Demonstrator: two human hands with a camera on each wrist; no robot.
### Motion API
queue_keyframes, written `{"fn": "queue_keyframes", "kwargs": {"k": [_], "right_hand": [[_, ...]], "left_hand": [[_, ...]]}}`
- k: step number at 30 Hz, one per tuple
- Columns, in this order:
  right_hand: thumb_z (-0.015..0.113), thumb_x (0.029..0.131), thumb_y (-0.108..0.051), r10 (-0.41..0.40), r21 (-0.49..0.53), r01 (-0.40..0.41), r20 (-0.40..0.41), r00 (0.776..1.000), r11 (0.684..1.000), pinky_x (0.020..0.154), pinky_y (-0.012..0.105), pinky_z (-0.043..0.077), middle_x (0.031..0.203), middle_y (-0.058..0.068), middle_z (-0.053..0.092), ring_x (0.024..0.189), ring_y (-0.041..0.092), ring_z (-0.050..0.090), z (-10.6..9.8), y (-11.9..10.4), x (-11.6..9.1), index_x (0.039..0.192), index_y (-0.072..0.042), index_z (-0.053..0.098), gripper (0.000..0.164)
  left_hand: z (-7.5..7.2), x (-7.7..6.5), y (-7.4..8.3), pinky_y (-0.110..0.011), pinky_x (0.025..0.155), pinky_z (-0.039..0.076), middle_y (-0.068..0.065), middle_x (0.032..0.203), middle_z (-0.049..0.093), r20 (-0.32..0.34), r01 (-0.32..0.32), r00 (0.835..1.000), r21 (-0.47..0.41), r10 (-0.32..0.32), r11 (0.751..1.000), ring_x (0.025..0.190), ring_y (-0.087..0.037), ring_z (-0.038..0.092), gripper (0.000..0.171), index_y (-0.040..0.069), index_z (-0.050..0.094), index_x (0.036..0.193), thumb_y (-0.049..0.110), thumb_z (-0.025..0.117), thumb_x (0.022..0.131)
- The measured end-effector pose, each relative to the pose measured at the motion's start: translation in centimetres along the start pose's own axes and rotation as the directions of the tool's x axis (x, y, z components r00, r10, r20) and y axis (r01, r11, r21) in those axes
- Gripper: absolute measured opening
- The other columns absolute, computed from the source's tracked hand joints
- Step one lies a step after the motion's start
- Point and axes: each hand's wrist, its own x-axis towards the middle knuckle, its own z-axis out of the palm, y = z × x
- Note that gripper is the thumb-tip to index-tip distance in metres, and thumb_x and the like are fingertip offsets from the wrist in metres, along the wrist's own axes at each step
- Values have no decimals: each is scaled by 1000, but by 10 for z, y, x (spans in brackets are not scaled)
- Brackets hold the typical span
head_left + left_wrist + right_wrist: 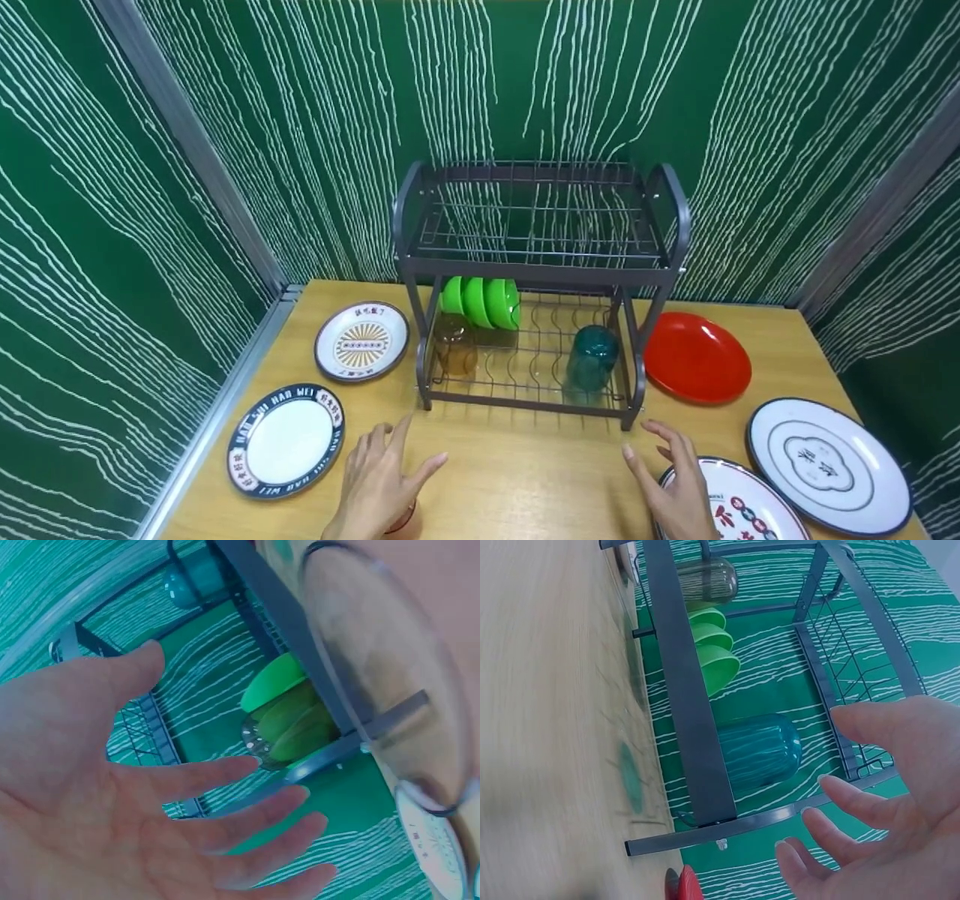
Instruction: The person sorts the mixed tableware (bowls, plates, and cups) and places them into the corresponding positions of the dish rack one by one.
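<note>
My left hand (375,476) is held over the table in front of the dish rack's left side, its fingers spread and nothing in them. A transparent glass (407,523) stands beside it, mostly hidden by the hand. My right hand (675,476), also free of any object, has loosely bent fingers and overlaps a white plate with red and green prints (731,495). Between and beyond both hands stands the dark two-tier dish rack (536,266). Its lower tier holds several green bowls (480,302) set on edge, an amber glass (456,349) and a teal glass (592,356), both upside down.
Left of the rack lie a small white plate with a sunburst print (362,341) and a blue-rimmed plate (289,442). To the right are a red plate (697,358) and a large white plate (829,465). Green walls with white streaks (525,82) enclose the wooden table (510,472).
</note>
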Motion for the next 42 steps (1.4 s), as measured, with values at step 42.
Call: {"fn": "queue_keyframes", "kwargs": {"k": [42], "right_hand": [[69, 86, -36, -28, 76, 19, 121, 992, 997, 98, 52, 41, 130, 7, 47, 122, 23, 43, 31, -4, -19, 124, -13, 51, 48]], "left_hand": [[48, -27, -6, -46, 61, 51, -13, 103, 51, 58, 116, 993, -175, -108, 978, 83, -32, 60, 65, 11, 51, 118, 42, 78, 68]]}}
